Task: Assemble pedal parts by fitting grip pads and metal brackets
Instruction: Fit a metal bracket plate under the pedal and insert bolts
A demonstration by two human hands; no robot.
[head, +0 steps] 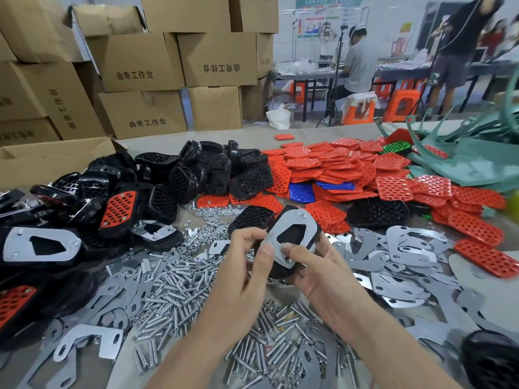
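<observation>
Both left hand point(247, 272) and right hand point(317, 273) fingers pinch pedal point(289, 236) edges above crowded bolts point(179, 287).

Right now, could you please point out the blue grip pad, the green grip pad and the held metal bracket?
blue grip pad point(302, 192), head view, perforated face.
green grip pad point(394, 147), head view, centre.
metal bracket point(293, 219), head view, upper end.

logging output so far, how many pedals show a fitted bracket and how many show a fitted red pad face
pedals with bracket up: 3 (one is held)
pedals with red pad up: 2
total: 5
</observation>
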